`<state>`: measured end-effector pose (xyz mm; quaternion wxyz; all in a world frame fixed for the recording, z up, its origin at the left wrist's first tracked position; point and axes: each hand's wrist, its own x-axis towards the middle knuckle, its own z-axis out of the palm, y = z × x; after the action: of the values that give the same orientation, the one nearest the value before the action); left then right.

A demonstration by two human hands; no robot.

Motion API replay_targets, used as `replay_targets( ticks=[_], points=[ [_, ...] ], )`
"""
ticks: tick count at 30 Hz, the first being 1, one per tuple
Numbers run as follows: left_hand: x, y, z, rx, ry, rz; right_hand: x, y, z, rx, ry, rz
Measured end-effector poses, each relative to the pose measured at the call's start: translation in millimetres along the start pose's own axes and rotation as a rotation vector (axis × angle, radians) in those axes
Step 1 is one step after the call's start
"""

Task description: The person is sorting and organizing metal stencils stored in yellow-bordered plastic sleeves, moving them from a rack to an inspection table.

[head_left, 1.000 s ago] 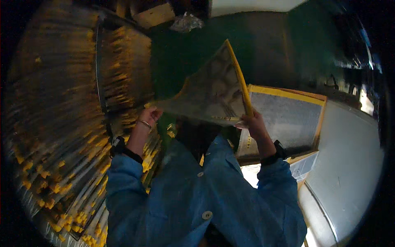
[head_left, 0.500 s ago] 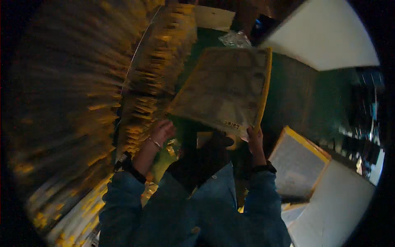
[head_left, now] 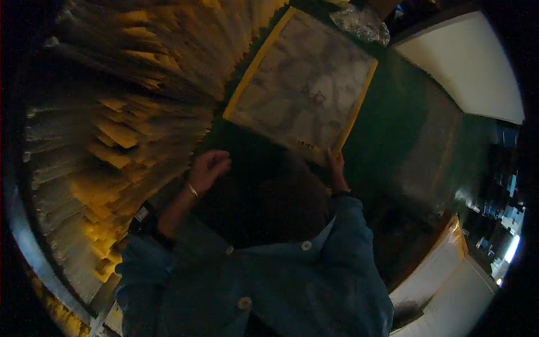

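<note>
A flat rectangular mesh screen frame (head_left: 303,67) with yellow edges and small star outlines on its face is held out in front of me. My right hand (head_left: 337,168) grips its near right corner, thumb on the upper face. The frame lies tilted, its far end pointing up and left. My left hand (head_left: 209,170) is off the frame, near its left corner, with the fingers curled in and nothing visible in them. Close to the left hand stands a long row of yellow-edged frames (head_left: 120,135), packed side by side and blurred.
Crumpled clear plastic (head_left: 359,23) lies on the green floor (head_left: 404,95) beyond the held frame. A large white panel (head_left: 466,62) is at the far right. More frames (head_left: 432,269) lean against a pale board at the near right.
The held frame has swung up and away, so its face now shows more fully. My left hand has moved slightly left and its fingers have curled. The view has turned.
</note>
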<state>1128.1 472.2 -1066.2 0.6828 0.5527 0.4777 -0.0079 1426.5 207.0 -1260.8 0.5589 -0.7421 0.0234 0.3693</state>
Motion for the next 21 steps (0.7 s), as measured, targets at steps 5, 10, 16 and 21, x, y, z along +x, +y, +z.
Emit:
replay_targets(
  ticks=[5, 10, 16, 21],
  points=[
    [20, -22, 32, 0.248, 0.041, 0.278, 9, -49, -21, -0.713, 0.227, -0.339],
    [-1, 14, 37, 0.278, 0.052, 0.281, 13, -175, 97, -0.557, -0.037, -0.803],
    [-24, 25, 23, 0.366, 0.326, 0.379, -105, -293, 270, -0.338, -0.737, -1.708],
    [-51, 31, 22, 0.509, 0.6, 0.567, -116, -286, 312, -0.259, -0.756, -1.762]
  ],
)
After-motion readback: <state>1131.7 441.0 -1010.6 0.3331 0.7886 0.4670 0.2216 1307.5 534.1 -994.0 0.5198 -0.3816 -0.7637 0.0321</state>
